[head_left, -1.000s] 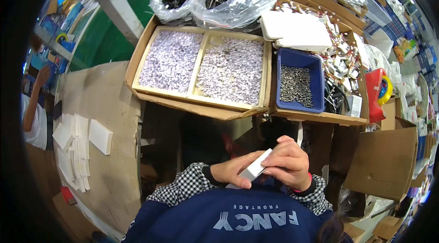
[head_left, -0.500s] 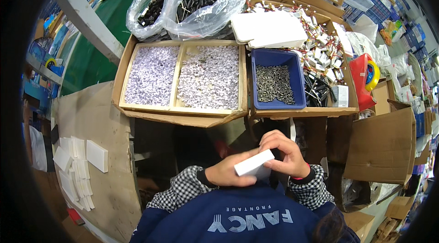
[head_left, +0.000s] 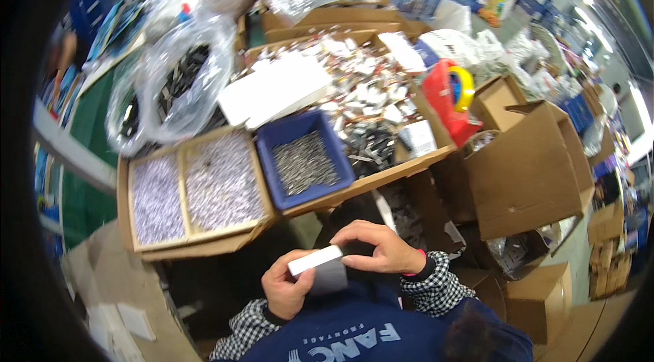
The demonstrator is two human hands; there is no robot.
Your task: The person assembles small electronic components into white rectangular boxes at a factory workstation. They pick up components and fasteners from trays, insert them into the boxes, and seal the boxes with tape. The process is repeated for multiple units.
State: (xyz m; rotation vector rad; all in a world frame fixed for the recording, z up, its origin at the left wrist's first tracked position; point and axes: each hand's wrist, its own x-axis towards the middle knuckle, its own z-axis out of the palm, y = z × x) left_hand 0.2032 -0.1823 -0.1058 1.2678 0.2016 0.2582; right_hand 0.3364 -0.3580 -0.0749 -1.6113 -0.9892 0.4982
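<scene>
A small flat white box (head_left: 327, 276) is held in front of my chest, tilted, with its narrow bright edge turned up. My left hand (head_left: 285, 288) grips it at the left end, thumb on the near side. At the other end, the thumb and index finger of my right hand (head_left: 379, 247) close on the box's corner. Beyond my hands stands a blue bin (head_left: 270, 177) of small metal screws. To its left, a divided wooden tray (head_left: 182, 192) contains many tiny white parts.
A carton (head_left: 381, 166) behind the bin holds wired white parts, black pieces and white sheets (head_left: 276, 89). Clear bags (head_left: 211, 83) of black parts stand at left. A red tape dispenser (head_left: 446, 106) and an open carton (head_left: 528, 175) are at right. More white boxes (head_left: 136, 322) lie lower left.
My view has swung right, so the bench contents sit further left and tilted. The white box stays between both hands; the right hand's fingers have shifted to its right end.
</scene>
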